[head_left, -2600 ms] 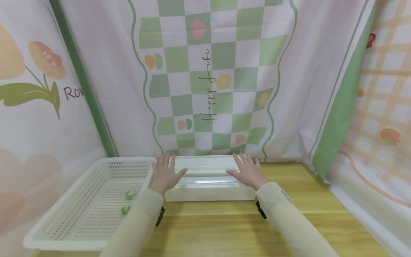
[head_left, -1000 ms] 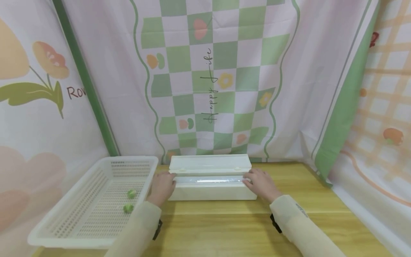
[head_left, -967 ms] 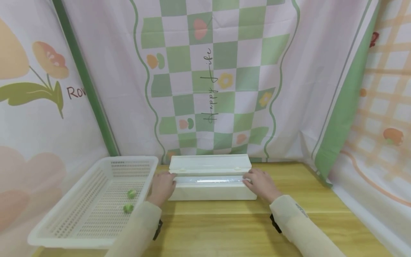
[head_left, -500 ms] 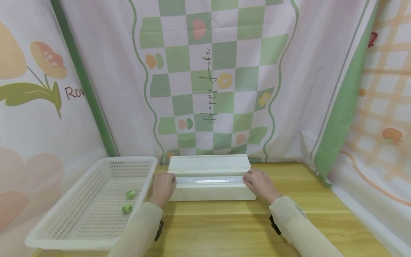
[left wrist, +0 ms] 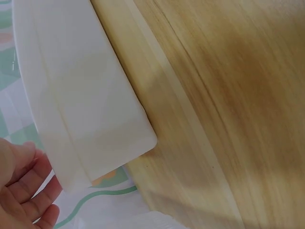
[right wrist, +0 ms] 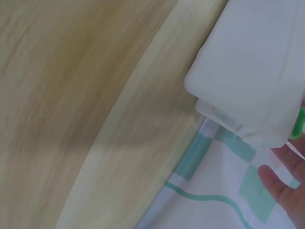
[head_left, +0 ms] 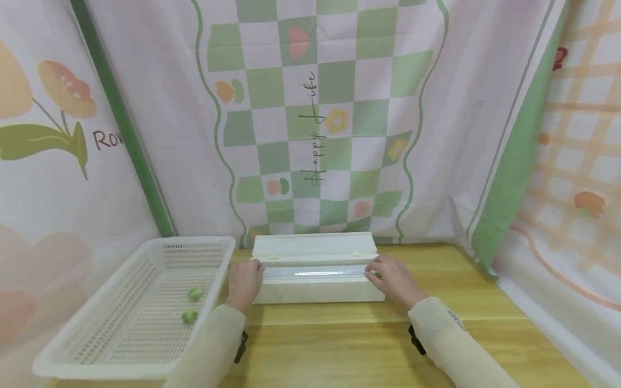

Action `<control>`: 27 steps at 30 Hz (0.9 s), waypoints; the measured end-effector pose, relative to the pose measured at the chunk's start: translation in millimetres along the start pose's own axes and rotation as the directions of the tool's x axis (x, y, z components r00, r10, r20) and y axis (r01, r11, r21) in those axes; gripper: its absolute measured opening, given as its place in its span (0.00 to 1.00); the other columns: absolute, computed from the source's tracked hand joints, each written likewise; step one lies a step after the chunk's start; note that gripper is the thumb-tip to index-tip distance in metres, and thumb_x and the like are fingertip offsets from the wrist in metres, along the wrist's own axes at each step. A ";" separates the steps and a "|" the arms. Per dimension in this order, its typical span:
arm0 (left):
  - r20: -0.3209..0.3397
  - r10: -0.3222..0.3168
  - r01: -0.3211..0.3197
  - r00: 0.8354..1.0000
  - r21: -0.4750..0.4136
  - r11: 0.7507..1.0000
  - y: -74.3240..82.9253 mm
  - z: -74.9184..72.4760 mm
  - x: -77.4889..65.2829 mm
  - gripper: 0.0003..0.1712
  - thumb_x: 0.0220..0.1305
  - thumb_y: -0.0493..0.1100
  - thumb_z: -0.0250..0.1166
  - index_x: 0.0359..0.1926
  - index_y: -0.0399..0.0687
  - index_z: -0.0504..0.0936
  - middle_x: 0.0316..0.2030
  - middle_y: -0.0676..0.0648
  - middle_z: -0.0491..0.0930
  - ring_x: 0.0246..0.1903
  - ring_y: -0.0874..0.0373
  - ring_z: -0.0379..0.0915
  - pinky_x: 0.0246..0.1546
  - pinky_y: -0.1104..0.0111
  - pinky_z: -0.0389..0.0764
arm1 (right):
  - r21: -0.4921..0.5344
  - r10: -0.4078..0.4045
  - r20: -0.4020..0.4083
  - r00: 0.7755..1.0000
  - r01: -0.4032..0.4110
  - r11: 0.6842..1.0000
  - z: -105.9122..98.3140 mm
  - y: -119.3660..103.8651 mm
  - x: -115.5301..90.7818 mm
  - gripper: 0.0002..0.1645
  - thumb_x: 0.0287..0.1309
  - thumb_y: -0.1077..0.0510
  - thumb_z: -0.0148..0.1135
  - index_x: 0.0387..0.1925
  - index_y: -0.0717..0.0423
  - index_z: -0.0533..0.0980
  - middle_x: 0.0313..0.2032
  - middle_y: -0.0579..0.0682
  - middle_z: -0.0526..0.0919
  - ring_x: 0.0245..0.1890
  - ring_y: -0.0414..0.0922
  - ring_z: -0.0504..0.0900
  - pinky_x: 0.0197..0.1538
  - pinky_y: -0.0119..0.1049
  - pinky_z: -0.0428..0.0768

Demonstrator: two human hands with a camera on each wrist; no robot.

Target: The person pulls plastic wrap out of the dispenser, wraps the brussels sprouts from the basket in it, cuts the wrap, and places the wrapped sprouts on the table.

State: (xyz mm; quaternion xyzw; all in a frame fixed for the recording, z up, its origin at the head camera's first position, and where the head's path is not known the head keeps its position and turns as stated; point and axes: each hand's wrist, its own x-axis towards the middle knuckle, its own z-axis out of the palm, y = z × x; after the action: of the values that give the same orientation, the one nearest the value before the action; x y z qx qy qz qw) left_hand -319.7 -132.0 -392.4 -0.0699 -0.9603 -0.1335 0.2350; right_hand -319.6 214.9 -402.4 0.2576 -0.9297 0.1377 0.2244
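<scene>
A long white cling film box lies on the table, its lid raised at the back. Shiny clear film stretches along the opening. At the box's left end, my left hand grips the upper edge with curled fingers. My right hand holds the opposite end in the same way, thumb and fingertips at the upper corner. Close to the right fingers shows a small green piece on the box, partly hidden. The left wrist view has the left fingers against the box's end.
On the left stands a white perforated basket with two small green vegetables that resemble Brussels sprouts. Wooden tabletop extends in front of the box. A checked curtain hangs right behind it, with more cloth at both sides.
At first both hands were spread flat over the raised lid; they have come back towards the body and now grip the box's ends. Over the last second they barely move.
</scene>
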 end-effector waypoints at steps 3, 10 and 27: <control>-0.004 -0.004 0.004 1.000 -0.002 1.000 -0.6 0.4 -0.1 0.06 0.57 0.40 0.64 0.30 0.39 0.82 0.24 0.44 0.81 0.26 0.49 0.77 0.34 0.57 0.74 | 0.014 -0.005 -0.009 1.000 0.005 1.000 -0.5 0.1 -0.1 0.05 0.54 0.60 0.63 0.31 0.57 0.81 0.35 0.54 0.80 0.37 0.51 0.78 0.40 0.47 0.77; -0.014 -0.009 0.009 1.000 -0.012 1.000 -1.9 2.1 0.7 0.06 0.57 0.39 0.64 0.30 0.39 0.82 0.25 0.44 0.81 0.26 0.48 0.77 0.33 0.58 0.75 | 0.022 -0.014 -0.028 1.000 0.015 1.000 2.7 1.1 1.3 0.03 0.54 0.61 0.64 0.27 0.56 0.81 0.32 0.50 0.80 0.35 0.48 0.78 0.38 0.45 0.77; -0.007 -0.011 0.010 1.000 -0.077 0.997 -2.3 -0.9 -2.1 0.05 0.56 0.37 0.64 0.29 0.38 0.82 0.25 0.44 0.81 0.27 0.49 0.77 0.35 0.58 0.77 | 0.016 -0.013 -0.127 0.992 0.015 1.000 9.9 1.7 3.9 0.04 0.52 0.68 0.61 0.25 0.58 0.77 0.27 0.48 0.78 0.28 0.46 0.77 0.33 0.41 0.76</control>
State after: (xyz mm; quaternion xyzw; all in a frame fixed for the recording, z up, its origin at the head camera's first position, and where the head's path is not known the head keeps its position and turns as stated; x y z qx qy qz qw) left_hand -317.9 -134.6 -393.1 -0.0736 -0.9539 -0.1719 0.2348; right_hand -326.9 211.0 -409.3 0.2568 -0.9106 0.1599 0.2816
